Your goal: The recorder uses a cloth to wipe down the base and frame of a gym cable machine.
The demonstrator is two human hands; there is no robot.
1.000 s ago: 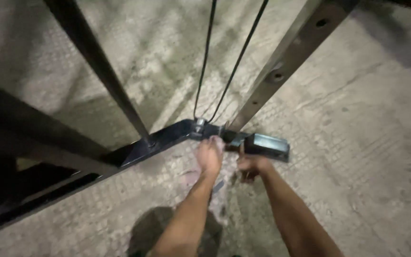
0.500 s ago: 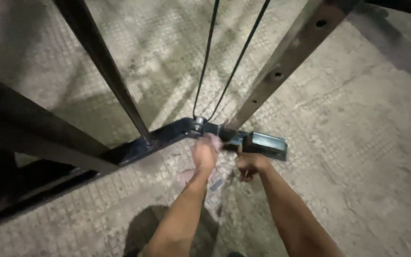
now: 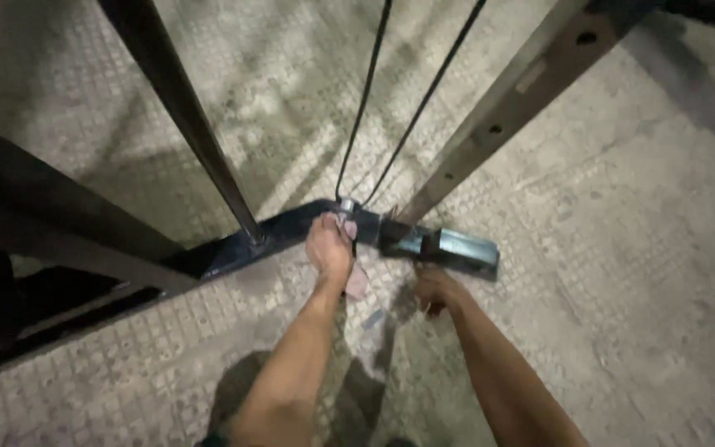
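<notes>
A left hand (image 3: pixel 328 246) presses a pinkish cloth (image 3: pixel 356 280) against the black steel base beam (image 3: pixel 291 232); the right hand (image 3: pixel 434 290), fist-curled, grips something unclear.

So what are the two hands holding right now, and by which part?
The left hand presses a pinkish cloth against the dark metal base bar, gripping its upper end. The right hand is curled just below the bar; whether it holds anything cannot be told.

Black metal frame (image 3: pixel 233 248), grey grid-patterned floor (image 3: pixel 622 248), pinkish cloth (image 3: pixel 356 281) — perhaps faded
</notes>
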